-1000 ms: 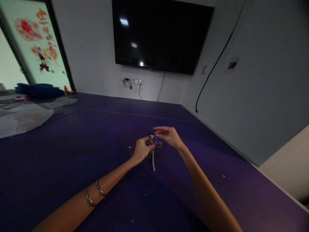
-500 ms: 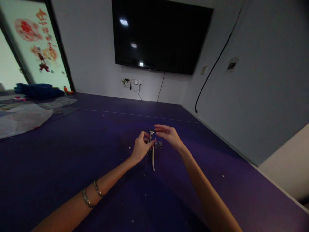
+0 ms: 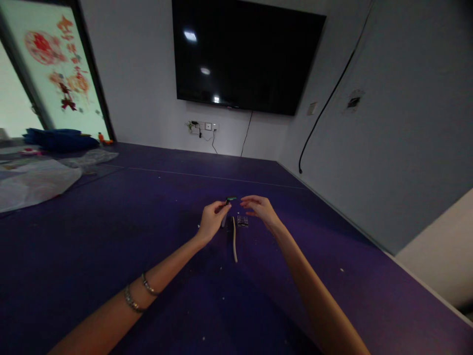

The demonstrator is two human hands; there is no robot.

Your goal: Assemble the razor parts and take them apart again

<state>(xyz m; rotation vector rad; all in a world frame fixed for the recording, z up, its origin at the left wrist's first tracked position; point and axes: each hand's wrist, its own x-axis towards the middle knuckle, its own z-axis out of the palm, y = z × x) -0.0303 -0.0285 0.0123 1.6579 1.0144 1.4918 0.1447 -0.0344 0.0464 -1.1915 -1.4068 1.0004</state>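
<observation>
My left hand [image 3: 212,219] pinches a razor [image 3: 231,198] by its handle, with the thumb and fingers closed just below the head. The head points up and to the right, and a green edge shows on it. To its right, my right hand [image 3: 259,209] is apart from the razor, fingers loosely spread and nothing in them. Below the hands, a long, thin, pale stick-like piece [image 3: 234,241] lies on the purple surface [image 3: 177,296]. Beside its upper end rests a small see-through and dark case [image 3: 243,221]; its contents are too small to make out.
Clear plastic sheeting [image 3: 40,180] and a dark blue cloth bundle [image 3: 61,139] lie at the far left. A black cable [image 3: 325,106] hangs down the right wall. The TV [image 3: 247,54] is on the wall ahead, above several sockets [image 3: 208,126]. Small white scraps dot the surface.
My left hand has moved slightly left with the razor and its head has turned, now showing green. My right hand has come away from the razor's head and its fingers have opened.
</observation>
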